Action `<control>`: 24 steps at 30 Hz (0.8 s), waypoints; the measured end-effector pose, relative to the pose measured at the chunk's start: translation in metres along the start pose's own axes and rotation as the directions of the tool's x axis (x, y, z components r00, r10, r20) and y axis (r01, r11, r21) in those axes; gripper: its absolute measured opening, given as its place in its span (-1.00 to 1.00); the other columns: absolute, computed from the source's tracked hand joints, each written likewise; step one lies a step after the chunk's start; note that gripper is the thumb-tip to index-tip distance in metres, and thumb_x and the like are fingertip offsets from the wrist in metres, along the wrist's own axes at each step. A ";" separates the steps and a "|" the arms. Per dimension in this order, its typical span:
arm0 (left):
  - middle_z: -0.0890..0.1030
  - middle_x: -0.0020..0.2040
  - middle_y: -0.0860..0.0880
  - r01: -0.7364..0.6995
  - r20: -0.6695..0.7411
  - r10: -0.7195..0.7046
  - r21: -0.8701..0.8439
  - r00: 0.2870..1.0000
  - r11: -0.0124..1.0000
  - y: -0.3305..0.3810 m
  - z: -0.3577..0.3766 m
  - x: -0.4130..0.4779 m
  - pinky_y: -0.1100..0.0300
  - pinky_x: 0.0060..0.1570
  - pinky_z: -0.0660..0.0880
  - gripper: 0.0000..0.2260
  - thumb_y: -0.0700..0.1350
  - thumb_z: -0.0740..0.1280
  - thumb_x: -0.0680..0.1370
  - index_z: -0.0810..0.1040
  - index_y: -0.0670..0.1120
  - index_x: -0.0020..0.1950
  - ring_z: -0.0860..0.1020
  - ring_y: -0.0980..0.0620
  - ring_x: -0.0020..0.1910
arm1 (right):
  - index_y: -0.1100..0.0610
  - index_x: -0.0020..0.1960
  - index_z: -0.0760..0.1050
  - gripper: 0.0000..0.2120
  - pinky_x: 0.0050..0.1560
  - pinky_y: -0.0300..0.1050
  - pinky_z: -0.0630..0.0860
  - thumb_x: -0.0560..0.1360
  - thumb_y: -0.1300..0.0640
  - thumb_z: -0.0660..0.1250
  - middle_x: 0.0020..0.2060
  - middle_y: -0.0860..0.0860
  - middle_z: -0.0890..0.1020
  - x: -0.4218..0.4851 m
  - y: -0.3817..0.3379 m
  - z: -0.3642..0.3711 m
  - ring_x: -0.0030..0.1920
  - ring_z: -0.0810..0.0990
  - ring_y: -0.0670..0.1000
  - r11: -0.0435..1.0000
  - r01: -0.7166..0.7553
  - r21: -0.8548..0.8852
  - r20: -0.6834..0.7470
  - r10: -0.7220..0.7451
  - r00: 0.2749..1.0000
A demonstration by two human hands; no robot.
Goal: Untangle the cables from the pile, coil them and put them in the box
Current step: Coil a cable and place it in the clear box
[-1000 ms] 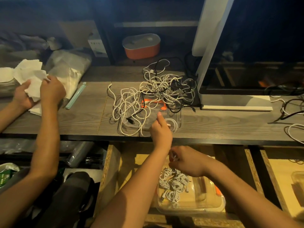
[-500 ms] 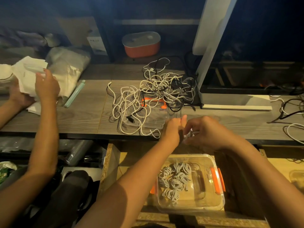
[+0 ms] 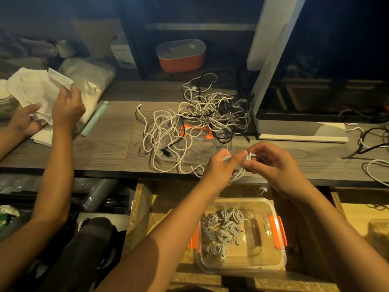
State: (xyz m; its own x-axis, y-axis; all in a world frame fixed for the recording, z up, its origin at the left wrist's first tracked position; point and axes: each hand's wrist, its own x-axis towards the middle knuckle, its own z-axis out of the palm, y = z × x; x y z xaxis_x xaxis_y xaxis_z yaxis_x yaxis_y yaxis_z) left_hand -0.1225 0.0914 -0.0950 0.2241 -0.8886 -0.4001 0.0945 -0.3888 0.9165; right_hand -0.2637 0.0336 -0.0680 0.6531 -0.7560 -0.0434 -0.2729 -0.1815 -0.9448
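Thin wht cable (image 3: 249,157) in small tight coil

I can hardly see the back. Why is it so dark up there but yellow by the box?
Head view: warm light reaches the box in the drawer and the cable pile; the shelf behind lies in deep shadow, and the top corners go nearly black.

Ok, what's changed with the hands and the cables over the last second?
The right hand rose from over the clear box in the drawer to the table edge and met the left hand; both now grip a partly coiled white cable between them. At far left, another person raised the white paper. The tangled cable pile and the coiled cables in the box stayed put.
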 end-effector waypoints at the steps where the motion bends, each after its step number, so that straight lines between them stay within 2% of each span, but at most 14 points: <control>1: 0.41 -0.35 0.02 0.003 0.056 -0.001 -0.039 0.998 0.999 0.003 -0.002 -0.001 0.28 -0.48 0.27 -0.80 0.10 0.29 0.54 0.40 0.00 -0.12 0.32 0.09 -0.42 | 0.10 0.00 0.51 -0.59 -0.09 -0.04 0.61 0.31 -0.15 0.43 -0.18 0.08 0.64 -0.001 0.000 -0.001 -0.17 0.63 0.03 0.999 0.014 0.053 0.014 -0.014 1.000; 4: 0.46 -0.38 0.02 0.071 0.168 -0.045 -0.147 0.985 0.987 0.012 -0.005 -0.006 0.35 -0.58 0.23 -0.90 0.00 0.33 0.52 0.49 -0.01 -0.10 0.34 0.16 -0.50 | 0.22 -0.05 0.49 -0.52 -0.21 -0.21 0.59 0.25 -0.13 0.48 -0.24 0.06 0.66 -0.001 -0.003 -0.004 -0.24 0.64 0.00 0.983 0.026 0.184 0.045 -0.035 0.998; 6: 0.46 -0.43 0.04 0.083 0.165 -0.059 -0.142 0.984 0.986 0.016 -0.006 -0.009 0.33 -0.54 0.26 -0.91 -0.05 0.36 0.50 0.53 -0.04 -0.15 0.38 0.16 -0.51 | 0.29 -0.10 0.46 -0.53 -0.26 -0.22 0.58 0.23 -0.06 0.47 -0.29 0.06 0.65 0.000 -0.006 -0.005 -0.29 0.62 -0.03 0.985 0.034 0.169 0.054 -0.044 0.998; 8: 0.50 -0.42 0.05 0.034 0.154 -0.027 -0.040 0.988 0.999 0.022 -0.010 -0.010 0.26 -0.41 0.34 -0.92 -0.11 0.41 0.48 0.56 -0.04 -0.20 0.43 0.13 -0.41 | 0.26 -0.13 0.46 -0.52 -0.27 -0.13 0.56 0.23 -0.12 0.47 -0.29 0.08 0.63 0.000 -0.006 -0.007 -0.31 0.61 -0.02 0.997 0.049 0.063 0.084 -0.054 0.995; 11: 0.52 -0.42 0.08 -0.104 0.211 0.053 0.238 0.976 0.966 0.036 -0.015 -0.011 0.24 -0.27 0.37 -0.85 -0.21 0.44 0.42 0.58 0.00 -0.30 0.44 0.15 -0.33 | 0.16 -0.18 0.45 -0.38 -0.32 -0.06 0.51 0.17 -0.39 0.43 -0.27 0.11 0.60 -0.003 -0.003 -0.008 -0.30 0.57 0.10 0.995 0.063 -0.078 0.143 -0.052 0.988; 13: 0.51 -0.44 0.11 -0.144 0.252 0.067 0.302 0.965 0.942 0.043 -0.018 -0.012 0.24 -0.27 0.36 -0.84 -0.23 0.44 0.41 0.60 0.00 -0.31 0.43 0.17 -0.32 | 0.15 -0.20 0.45 -0.37 -0.34 -0.11 0.49 0.14 -0.40 0.44 -0.29 0.14 0.58 -0.004 -0.003 -0.008 -0.33 0.54 0.11 0.996 0.077 -0.045 0.130 -0.071 0.989; 16: 0.52 -0.46 0.15 -0.107 0.272 0.063 0.150 0.960 0.983 0.044 -0.021 -0.014 0.25 -0.27 0.36 -0.84 -0.26 0.41 0.45 0.59 -0.03 -0.28 0.44 0.16 -0.32 | 0.23 -0.18 0.47 -0.44 -0.33 -0.23 0.49 0.22 -0.26 0.49 -0.31 0.19 0.55 -0.004 -0.010 -0.009 -0.35 0.53 0.05 0.990 0.116 0.086 0.107 -0.125 0.986; 19: 0.52 -0.47 0.13 -0.068 0.220 0.072 -0.025 0.973 0.997 0.037 -0.017 -0.018 0.35 -0.36 0.37 -0.85 -0.26 0.40 0.45 0.56 -0.05 -0.27 0.43 0.17 -0.37 | 0.23 -0.12 0.48 -0.48 -0.24 -0.19 0.58 0.29 -0.23 0.44 -0.26 0.18 0.58 -0.003 -0.013 -0.009 -0.27 0.59 0.07 0.984 0.108 0.140 0.094 -0.122 0.988; 22: 0.52 -0.50 0.16 -0.085 0.120 0.091 -0.058 0.989 0.995 0.031 -0.011 -0.021 0.42 -0.42 0.36 -0.95 -0.10 0.40 0.32 0.55 -0.02 -0.28 0.44 0.28 -0.44 | 0.03 -0.12 0.48 -0.58 -0.17 -0.03 0.61 0.33 -0.32 0.37 -0.22 0.05 0.60 -0.009 -0.012 -0.003 -0.18 0.61 0.07 0.992 0.126 0.024 0.027 -0.127 0.992; 24: 0.54 -0.45 0.15 -0.131 0.093 0.130 -0.002 0.987 0.991 0.029 -0.011 -0.020 0.41 -0.35 0.39 -0.92 -0.12 0.44 0.35 0.56 0.00 -0.28 0.46 0.31 -0.43 | -0.09 -0.14 0.48 -0.67 -0.17 0.04 0.60 0.34 -0.34 0.33 -0.21 0.00 0.59 -0.013 -0.009 0.000 -0.16 0.60 0.07 0.989 0.147 -0.009 -0.030 -0.147 0.989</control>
State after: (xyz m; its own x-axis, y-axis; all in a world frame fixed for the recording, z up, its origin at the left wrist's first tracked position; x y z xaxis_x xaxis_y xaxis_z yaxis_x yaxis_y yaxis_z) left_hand -0.1134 0.1009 -0.0602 0.1436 -0.9505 -0.2756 0.0667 -0.2686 0.9609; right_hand -0.2698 0.0444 -0.0588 0.6645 -0.7397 0.1062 -0.1798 -0.2962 -0.9380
